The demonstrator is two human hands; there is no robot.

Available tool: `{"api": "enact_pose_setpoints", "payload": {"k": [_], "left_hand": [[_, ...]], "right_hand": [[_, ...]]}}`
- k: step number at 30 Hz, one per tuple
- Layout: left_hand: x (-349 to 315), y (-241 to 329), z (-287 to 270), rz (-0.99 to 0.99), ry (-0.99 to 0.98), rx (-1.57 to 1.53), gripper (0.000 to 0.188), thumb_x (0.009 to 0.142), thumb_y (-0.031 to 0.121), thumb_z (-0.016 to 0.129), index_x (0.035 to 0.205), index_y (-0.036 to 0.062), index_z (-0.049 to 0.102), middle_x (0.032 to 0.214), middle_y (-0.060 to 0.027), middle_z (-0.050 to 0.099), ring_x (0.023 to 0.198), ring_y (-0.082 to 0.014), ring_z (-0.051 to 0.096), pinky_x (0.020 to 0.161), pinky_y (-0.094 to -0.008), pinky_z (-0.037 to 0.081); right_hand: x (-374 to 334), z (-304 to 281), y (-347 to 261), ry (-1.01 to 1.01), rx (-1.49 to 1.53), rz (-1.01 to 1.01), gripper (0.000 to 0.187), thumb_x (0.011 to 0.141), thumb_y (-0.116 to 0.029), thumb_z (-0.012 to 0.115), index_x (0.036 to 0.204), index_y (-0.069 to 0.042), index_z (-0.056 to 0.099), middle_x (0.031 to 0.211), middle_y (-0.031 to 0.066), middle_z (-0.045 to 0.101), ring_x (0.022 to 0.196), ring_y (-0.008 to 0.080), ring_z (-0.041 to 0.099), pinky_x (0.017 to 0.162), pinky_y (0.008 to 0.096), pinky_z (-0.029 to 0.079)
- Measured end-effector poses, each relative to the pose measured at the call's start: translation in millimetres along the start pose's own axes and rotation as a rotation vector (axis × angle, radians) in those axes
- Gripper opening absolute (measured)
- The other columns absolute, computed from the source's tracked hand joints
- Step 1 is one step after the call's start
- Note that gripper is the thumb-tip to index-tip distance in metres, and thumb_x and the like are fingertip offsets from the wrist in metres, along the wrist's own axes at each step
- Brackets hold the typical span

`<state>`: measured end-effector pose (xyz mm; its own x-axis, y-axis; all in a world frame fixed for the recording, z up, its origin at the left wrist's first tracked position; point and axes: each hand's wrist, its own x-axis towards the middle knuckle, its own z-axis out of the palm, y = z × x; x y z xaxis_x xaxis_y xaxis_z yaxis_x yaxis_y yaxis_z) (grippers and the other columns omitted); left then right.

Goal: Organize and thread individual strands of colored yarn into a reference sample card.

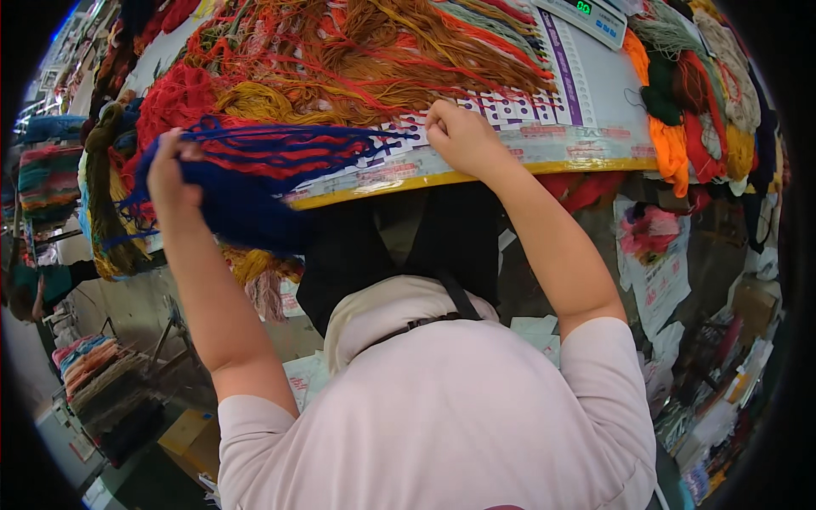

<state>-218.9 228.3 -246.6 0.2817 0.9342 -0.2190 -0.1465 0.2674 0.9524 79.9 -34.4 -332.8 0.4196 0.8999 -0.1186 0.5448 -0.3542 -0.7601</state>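
A bundle of dark blue thread (246,191) stretches across the near left part of the table, its loose lower part blurred and hanging over the edge. My left hand (174,174), raised and slightly blurred, is closed around its left end. Toward the right, its strands narrow and end close to my right hand (463,136). That hand is closed in a pinch over a row of white cards with punched holes (518,110); what sits between its fingers is hidden. Brown and orange threads (365,59) lie combed out just beyond, their ends at the cards.
The table's front edge (408,180) carries yellow trim and clear tape. Red thread (178,102) is heaped at left. A scale with a lit display (586,17) stands at the back right, near a purple-striped card (565,68). Orange hanks (667,144) hang over the right side.
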Motion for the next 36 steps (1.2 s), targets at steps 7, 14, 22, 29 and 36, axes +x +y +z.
{"api": "enact_pose_setpoints", "payload": {"k": [7,14,22,29,36], "left_hand": [[-53.9,2.4,34.9,0.124,0.104,0.192,0.020,0.097,0.017,0.050,0.115,0.0111,0.057,0.108,-0.0158,0.067,0.087,-0.0245,0.069,0.063,-0.0278,0.054],[-154.1,-21.1,104.1,-0.322,-0.686,-0.324,0.044,0.097,0.019,0.047,0.132,-0.0070,0.047,0.142,-0.0142,0.044,0.128,-0.0221,0.046,0.104,-0.0358,0.039],[-163.4,-12.3,97.7,-0.337,-0.699,-0.295,0.060,0.096,0.031,0.043,0.141,-0.0073,0.033,0.150,-0.0160,0.033,0.135,-0.0243,0.038,0.107,-0.0383,0.034],[-164.7,-16.9,94.8,-0.430,-0.712,-0.403,0.047,0.096,0.021,0.047,0.134,-0.0060,0.046,0.128,-0.0112,0.056,0.114,-0.0179,0.055,0.096,-0.0321,0.044],[-165.4,-13.2,90.6,-0.419,-0.703,-0.451,0.048,0.096,0.021,0.047,0.135,-0.0072,0.044,0.125,-0.0123,0.058,0.110,-0.0173,0.058,0.097,-0.0312,0.044]], "right_hand": [[-12.5,14.4,-5.0,0.164,0.221,0.021,0.016,0.084,-0.020,0.060,0.089,-0.005,0.062,0.068,0.0090,0.063,0.066,0.0228,0.062,0.062,0.0346,0.048],[-66.9,12.3,-120.8,-0.085,0.709,-0.295,0.019,0.086,-0.009,0.068,0.101,0.001,0.064,0.096,0.0012,0.059,0.078,0.0080,0.055,0.072,0.0220,0.045],[-73.2,12.6,-117.5,-0.287,1.044,-0.137,0.013,0.092,-0.008,0.058,0.096,0.003,0.063,0.096,0.0039,0.062,0.082,0.0099,0.056,0.077,0.0236,0.046],[-77.5,13.9,-139.0,-0.272,1.181,-0.140,0.014,0.094,-0.010,0.057,0.102,0.001,0.062,0.094,0.0006,0.061,0.086,0.0079,0.055,0.079,0.0213,0.044],[-75.2,19.3,-131.5,-0.328,1.083,-0.111,0.011,0.091,-0.007,0.059,0.099,0.000,0.062,0.095,0.0015,0.060,0.089,0.0084,0.055,0.081,0.0226,0.044]]}}
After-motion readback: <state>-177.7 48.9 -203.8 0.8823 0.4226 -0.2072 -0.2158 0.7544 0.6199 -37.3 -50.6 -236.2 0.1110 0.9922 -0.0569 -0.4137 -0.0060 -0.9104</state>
